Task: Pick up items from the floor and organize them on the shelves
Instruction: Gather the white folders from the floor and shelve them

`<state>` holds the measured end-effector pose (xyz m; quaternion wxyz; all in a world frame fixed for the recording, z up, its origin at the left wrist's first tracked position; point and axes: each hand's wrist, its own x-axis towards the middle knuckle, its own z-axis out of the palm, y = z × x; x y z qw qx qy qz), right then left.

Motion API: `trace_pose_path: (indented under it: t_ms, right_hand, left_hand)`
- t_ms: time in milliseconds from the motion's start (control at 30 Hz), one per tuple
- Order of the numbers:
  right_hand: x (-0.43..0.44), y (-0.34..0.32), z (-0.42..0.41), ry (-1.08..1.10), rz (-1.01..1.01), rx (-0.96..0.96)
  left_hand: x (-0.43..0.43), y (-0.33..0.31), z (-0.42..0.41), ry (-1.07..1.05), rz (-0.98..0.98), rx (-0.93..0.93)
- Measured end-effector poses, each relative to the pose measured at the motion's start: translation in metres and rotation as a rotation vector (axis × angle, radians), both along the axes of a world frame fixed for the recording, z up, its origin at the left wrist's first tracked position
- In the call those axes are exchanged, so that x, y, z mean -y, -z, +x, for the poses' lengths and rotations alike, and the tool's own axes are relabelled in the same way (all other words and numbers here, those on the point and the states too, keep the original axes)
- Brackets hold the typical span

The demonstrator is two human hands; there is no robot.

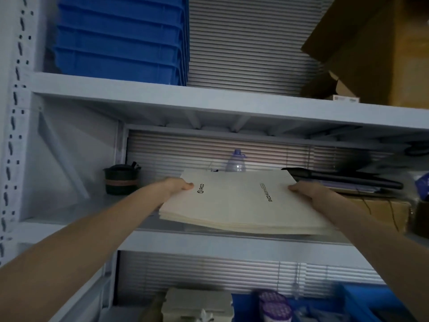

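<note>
Both forearms reach up to the middle shelf. There the left hand pinches the left edge of a cream paper stack, thumb on top, fingers hidden beneath. The right hand grips the right edge the same way. The stack lies flat, its near edge over the shelf's front lip; resting or lifted, cannot tell. Open board on its left, up to a dark cup. Right side crowded: black flat object above a cardboard box. A bottle stands just behind the stack, blinds beyond.
</note>
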<state>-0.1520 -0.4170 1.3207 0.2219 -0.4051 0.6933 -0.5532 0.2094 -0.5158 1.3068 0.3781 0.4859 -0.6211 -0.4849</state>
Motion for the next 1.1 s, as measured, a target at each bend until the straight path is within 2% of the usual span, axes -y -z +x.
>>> trace_pose_path:
  t_ms: [200,333,433,567,667,867,1000,1100]
  right_hand:
    - [0.067,0.006,-0.021,-0.005,0.041,-0.054]
    - [0.087,0.02,-0.026,0.014,0.113,-0.142]
    - [0.095,0.023,-0.036,0.012,0.153,-0.18]
    - [0.097,0.022,-0.037,0.001,0.103,-0.253]
    - [0.1,0.031,-0.036,0.036,0.149,-0.381]
    - [0.104,0.045,-0.034,0.097,0.281,-0.633]
    - [0.097,0.041,-0.023,0.21,0.369,-0.974]
    - [0.09,0.038,-0.013,0.019,0.264,-1.001]
  left_hand:
    - [0.06,0.009,-0.016,-0.1,-0.103,0.225]
    - [0.077,0.023,-0.028,-0.083,-0.084,0.402]
    - [0.086,0.028,-0.035,-0.054,-0.025,0.4]
    - [0.098,0.022,-0.048,-0.116,-0.131,0.381]
    - [0.103,0.02,-0.057,-0.162,-0.183,0.469]
    - [0.111,0.038,-0.063,-0.106,-0.22,0.545]
    - [0.099,0.03,-0.062,-0.097,-0.255,0.575]
    - [0.089,0.019,-0.06,-0.06,-0.263,0.579]
